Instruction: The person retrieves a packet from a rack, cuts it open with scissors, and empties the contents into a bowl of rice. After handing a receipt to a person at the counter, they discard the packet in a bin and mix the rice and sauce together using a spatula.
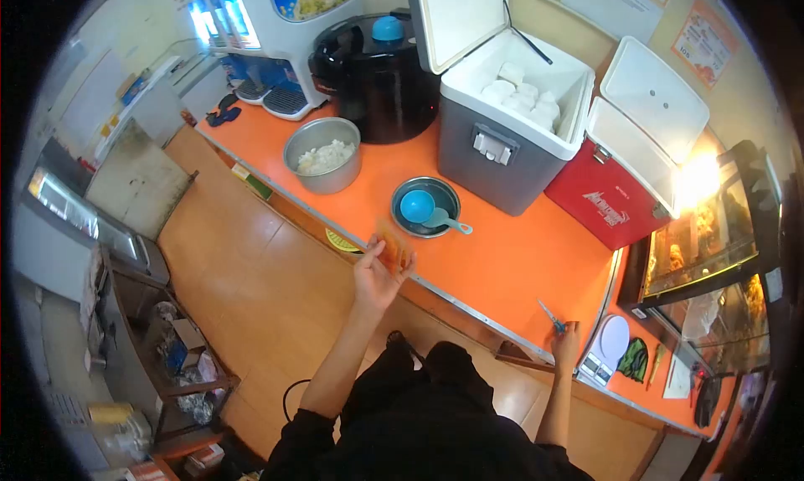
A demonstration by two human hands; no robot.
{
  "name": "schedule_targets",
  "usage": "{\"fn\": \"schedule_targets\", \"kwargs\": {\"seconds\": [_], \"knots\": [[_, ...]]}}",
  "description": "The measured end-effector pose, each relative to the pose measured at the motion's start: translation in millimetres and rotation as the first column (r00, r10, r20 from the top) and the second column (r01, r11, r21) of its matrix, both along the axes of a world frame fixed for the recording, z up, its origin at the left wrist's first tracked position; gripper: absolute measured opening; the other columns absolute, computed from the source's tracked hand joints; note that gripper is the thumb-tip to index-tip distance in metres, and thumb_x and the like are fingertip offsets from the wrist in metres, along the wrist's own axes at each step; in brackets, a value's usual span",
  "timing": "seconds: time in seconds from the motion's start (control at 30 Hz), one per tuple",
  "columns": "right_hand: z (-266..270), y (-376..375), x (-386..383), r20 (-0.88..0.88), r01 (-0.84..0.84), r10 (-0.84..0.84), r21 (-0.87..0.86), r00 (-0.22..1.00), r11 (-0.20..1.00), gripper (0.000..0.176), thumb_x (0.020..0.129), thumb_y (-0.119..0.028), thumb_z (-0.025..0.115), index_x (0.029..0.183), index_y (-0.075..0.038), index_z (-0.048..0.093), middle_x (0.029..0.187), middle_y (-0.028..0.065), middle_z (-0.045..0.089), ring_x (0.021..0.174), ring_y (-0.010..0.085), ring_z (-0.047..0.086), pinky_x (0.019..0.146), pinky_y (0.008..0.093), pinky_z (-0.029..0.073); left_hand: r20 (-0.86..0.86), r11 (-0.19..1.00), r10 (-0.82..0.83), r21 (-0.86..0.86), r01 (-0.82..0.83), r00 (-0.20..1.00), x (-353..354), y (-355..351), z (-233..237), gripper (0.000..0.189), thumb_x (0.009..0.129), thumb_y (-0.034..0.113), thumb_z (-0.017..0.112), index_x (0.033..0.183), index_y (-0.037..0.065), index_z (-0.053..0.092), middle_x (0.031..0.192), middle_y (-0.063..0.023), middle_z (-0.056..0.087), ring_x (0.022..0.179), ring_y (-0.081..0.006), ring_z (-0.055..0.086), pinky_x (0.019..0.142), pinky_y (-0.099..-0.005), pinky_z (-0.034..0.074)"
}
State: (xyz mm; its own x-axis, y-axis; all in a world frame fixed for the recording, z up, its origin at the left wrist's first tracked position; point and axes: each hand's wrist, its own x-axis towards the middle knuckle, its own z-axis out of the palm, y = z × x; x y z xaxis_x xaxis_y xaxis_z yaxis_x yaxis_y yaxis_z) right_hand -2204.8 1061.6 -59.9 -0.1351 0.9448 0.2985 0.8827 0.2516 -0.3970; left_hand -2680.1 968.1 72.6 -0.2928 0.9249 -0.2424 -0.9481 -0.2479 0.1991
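Observation:
My left hand (379, 277) is raised over the counter's front edge, its fingers closed around a small clear packet (390, 248) with orange-brown contents. Farther right, my right hand (566, 340) is at the counter's edge and grips a pair of scissors (550, 316) by the handle end. The blades point away toward the back left. Just beyond the packet stands a metal bowl (458, 198) with a blue cup (416, 206) and a light blue scoop (446, 221) in it.
On the orange counter (519, 255) are a pot of rice (355, 164), a black cooker (377, 96), an open grey cooler (481, 175) holding white wrapped packs, and an open red cooler (599, 200). A kitchen scale (596, 368) and a lit food display case (712, 246) stand at right.

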Motion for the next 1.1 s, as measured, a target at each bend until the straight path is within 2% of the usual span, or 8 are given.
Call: {"fn": "schedule_targets", "kwargs": {"seconds": [0.07, 0.2, 0.3, 0.67, 0.77, 0.87, 0.93, 1.1], "knots": [[3, -2, -4, 0.006, 0.111, -0.111, -0.157, 0.994, 0.981, 0.025, 0.069, 0.0, 0.063, 0.087, 0.003, 0.047, 0.088, 0.0192, 0.046, 0.082, 0.0394, 0.052, 0.069, 0.0425, 0.046, -0.023, 0.998, -0.043, 0.049, 0.044, 0.999, -17, 17, -2, 0.027, 0.088, 0.008, 0.054, 0.113, 0.017, 0.052, 0.108, -0.0051, 0.06, 0.105, -0.0254, 0.058, 0.096, -0.0536, 0.045], [3, 5, -2, -0.12, 0.31, -0.324, -0.118, 0.939, 0.943, 0.035, 0.061, 0.001, 0.07, 0.088, 0.002, 0.049, 0.098, 0.0207, 0.044, 0.081, 0.0358, 0.053, 0.069, 0.0407, 0.047, -0.03, 0.99, -0.026, 0.136, 0.03, 0.999, -30, 44, 11, 0.034, 0.084, 0.003, 0.054, 0.115, 0.016, 0.049, 0.112, -0.0059, 0.057, 0.11, -0.0252, 0.055, 0.099, -0.0582, 0.042], [2, 2, 4, 0.188, 0.359, -0.349, -0.019, 0.918, 0.933, 0.033, 0.058, -0.005, 0.074, 0.081, 0.002, 0.052, 0.1, 0.0214, 0.044, 0.083, 0.0357, 0.053, 0.07, 0.0418, 0.047, 0.0, 0.989, -0.062, 0.133, 0.061, 0.998, -36, 62, 0, 0.039, 0.081, -0.003, 0.053, 0.116, 0.015, 0.047, 0.114, -0.0064, 0.056, 0.112, -0.025, 0.054, 0.101, -0.0603, 0.04], [11, 3, -27, -0.01, 0.557, -0.568, -0.178, 0.823, 0.811, 0.033, 0.056, -0.021, 0.076, 0.049, 0.002, 0.053, 0.042, 0.012, 0.044, 0.042, 0.019, 0.044, 0.046, 0.0378, 0.037, -0.268, 0.972, -0.193, 0.079, 0.221, 0.944, 25, 126, 45, 0.048, 0.085, -0.004, 0.057, 0.119, 0.022, 0.036, 0.123, -0.0034, 0.044, 0.109, -0.0254, 0.054, 0.087, -0.0465, 0.053], [67, -4, -58, -0.188, 0.467, -0.533, -0.305, 0.825, 0.83, 0.03, 0.06, -0.019, 0.077, 0.055, 0.003, 0.057, 0.048, 0.0114, 0.051, 0.049, 0.0176, 0.053, 0.05, 0.0347, 0.042, -0.32, 0.967, -0.214, 0.065, 0.247, 0.923, 48, 140, 48, 0.05, 0.085, -0.006, 0.056, 0.123, 0.022, 0.036, 0.124, -0.0037, 0.044, 0.111, -0.0229, 0.053, 0.084, -0.0405, 0.055], [96, -8, -98, -0.761, -0.042, -0.271, -0.364, 0.589, 0.93, 0.019, 0.069, -0.012, 0.074, 0.077, 0.0, 0.061, 0.075, 0.0097, 0.066, 0.072, 0.0181, 0.066, 0.063, 0.0289, 0.05, -0.377, 0.958, -0.238, 0.061, 0.281, 0.895, 70, 150, 49, 0.054, 0.085, -0.009, 0.056, 0.124, 0.023, 0.036, 0.123, -0.0034, 0.043, 0.112, -0.0204, 0.051, 0.082, -0.0362, 0.055], [154, -13, -139, -0.773, -0.215, -0.16, -0.358, 0.613, 0.908, 0.027, 0.07, -0.017, 0.075, 0.081, -0.005, 0.054, 0.078, 0.005, 0.058, 0.073, 0.0147, 0.061, 0.064, 0.0285, 0.046, -0.398, 0.948, -0.259, 0.072, 0.311, 0.88, 85, 153, 49, 0.057, 0.084, -0.01, 0.057, 0.125, 0.022, 0.033, 0.122, -0.0047, 0.043, 0.109, -0.0192, 0.052, 0.08, -0.034, 0.055], [210, 0, -172, -0.497, -0.232, 0.091, -0.23, 0.863, 0.945, 0.04, 0.07, -0.03, 0.076, 0.077, -0.005, 0.045, 0.07, 0.0027, 0.043, 0.061, 0.0127, 0.041, 0.054, 0.0295, 0.036, -0.436, 0.906, -0.325, 0.112, 0.408, 0.84, 111, 151, 53, 0.06, 0.082, -0.01, 0.06, 0.124, 0.02, 0.028, 0.116, -0.0079, 0.046, 0.096, -0.0179, 0.057, 0.075, -0.0294, 0.054]]}}
